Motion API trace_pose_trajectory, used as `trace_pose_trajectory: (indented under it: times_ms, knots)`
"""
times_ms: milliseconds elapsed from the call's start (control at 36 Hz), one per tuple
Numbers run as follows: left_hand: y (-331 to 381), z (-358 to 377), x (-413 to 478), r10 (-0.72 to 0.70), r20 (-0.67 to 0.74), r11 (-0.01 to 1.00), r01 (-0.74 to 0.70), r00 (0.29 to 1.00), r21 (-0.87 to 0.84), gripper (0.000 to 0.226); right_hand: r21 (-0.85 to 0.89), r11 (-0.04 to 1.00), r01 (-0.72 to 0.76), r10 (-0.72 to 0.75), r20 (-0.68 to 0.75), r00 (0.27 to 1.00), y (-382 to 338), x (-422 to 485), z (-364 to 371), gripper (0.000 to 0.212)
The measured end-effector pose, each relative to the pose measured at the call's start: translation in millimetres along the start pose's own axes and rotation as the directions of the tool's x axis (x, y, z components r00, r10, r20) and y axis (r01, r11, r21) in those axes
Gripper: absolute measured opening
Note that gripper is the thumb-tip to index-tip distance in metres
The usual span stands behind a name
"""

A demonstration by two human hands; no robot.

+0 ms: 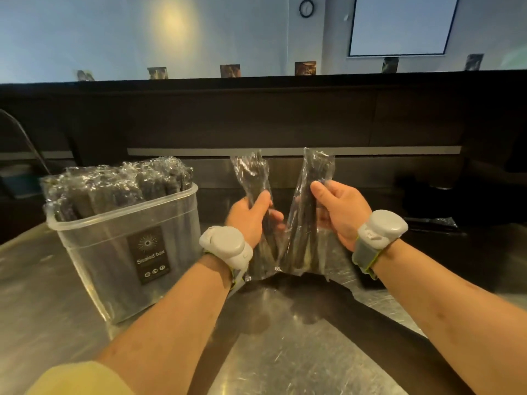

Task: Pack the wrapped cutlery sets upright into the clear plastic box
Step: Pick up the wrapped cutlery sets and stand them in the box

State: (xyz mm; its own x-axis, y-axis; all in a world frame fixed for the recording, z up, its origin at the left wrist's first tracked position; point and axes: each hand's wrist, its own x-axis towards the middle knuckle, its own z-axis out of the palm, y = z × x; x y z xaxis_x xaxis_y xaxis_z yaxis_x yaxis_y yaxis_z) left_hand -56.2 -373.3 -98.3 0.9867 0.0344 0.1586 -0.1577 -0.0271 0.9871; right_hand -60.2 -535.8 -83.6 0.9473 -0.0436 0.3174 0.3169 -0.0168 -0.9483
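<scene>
Head view, looking forward and down over a steel desk point(285, 352). At the left of the frame stands a clear plastic box point(128, 252) with a dark label, already crowded with wrapped cutlery sets point(114, 186) standing upright, their crinkled tops rising above the rim. Only a little room seems left, toward the box's near right side, though the glare makes that hard to judge. In the centre of the frame two bare hands each lift one more set clear of the desk. The left hand point(248, 218) has its grip closed around the middle of a set point(251, 172) that stands nearly upright. The right hand point(339, 209) has its grip clamped on a second set point(308, 195), which leans so that the two wrappers meet at their lower ends. Both wrists wear grey bands. One further wrapped set point(433, 222) lies flat on the desk at the right edge, well apart from the box. By this picture the packing looks nearly finished: two sets in hand and at least one lying loose are not yet in the box.
</scene>
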Motion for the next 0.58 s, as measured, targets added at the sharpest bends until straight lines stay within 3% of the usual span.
trace_pose_trajectory:
  times_ms: [56, 139, 222, 278, 389, 444, 500, 583]
  knots:
    - [19.4, -4.1, -5.9, 0.069, 0.02, 0.997, -0.069, 0.997, 0.014, 0.021, -0.067, 0.997, 0.047, -0.048, -0.012, 0.999, -3.9, 0.1, 2.5, 0.019]
    - [55.3, -22.3, -14.3, 0.249, 0.021, 0.949, -0.249, 0.968, 0.193, 0.015, 0.062, 0.996, 0.071, -0.068, -0.046, 0.997, -14.5, 1.9, 10.6, 0.023]
    - [104.1, -47.8, -19.3, 0.441, 0.066, 0.777, -0.417, 0.895, 0.473, 0.036, 0.278, 0.958, 0.073, -0.074, -0.008, 0.997, -27.5, 3.6, 24.5, 0.018]
    - [140.9, -71.0, -26.7, 0.494, 0.101, 0.586, -0.417, 0.863, 0.695, 0.055, 0.423, 0.905, 0.049, -0.079, 0.053, 0.995, -38.0, 2.9, 43.6, 0.018]
    - [184.3, -105.9, -30.1, 0.444, 0.147, 0.138, -0.23, 0.884, 0.963, 0.053, 0.587, 0.809, 0.031, -0.12, 0.115, 0.986, -58.2, 1.3, 74.6, 0.019]
    - [184.0, -126.4, -25.5, 0.355, 0.117, 0.012, -0.13, 0.928, 0.992, 0.057, 0.621, 0.783, 0.024, -0.137, 0.135, 0.981, -68.7, 0.4, 88.2, 0.018]
    - [172.5, -146.9, -22.0, 0.224, 0.03, 0.01, -0.033, 0.974, 0.999, 0.071, 0.641, 0.767, 0.013, -0.152, 0.163, 0.975, -79.7, -0.6, 101.1, 0.017]
    - [151.5, -174.7, -21.2, 0.013, -0.017, 0.101, 0.016, 1.0, 0.995, 0.084, 0.65, 0.76, 0.009, -0.182, 0.199, 0.963, -94.8, -0.6, 122.0, 0.017]
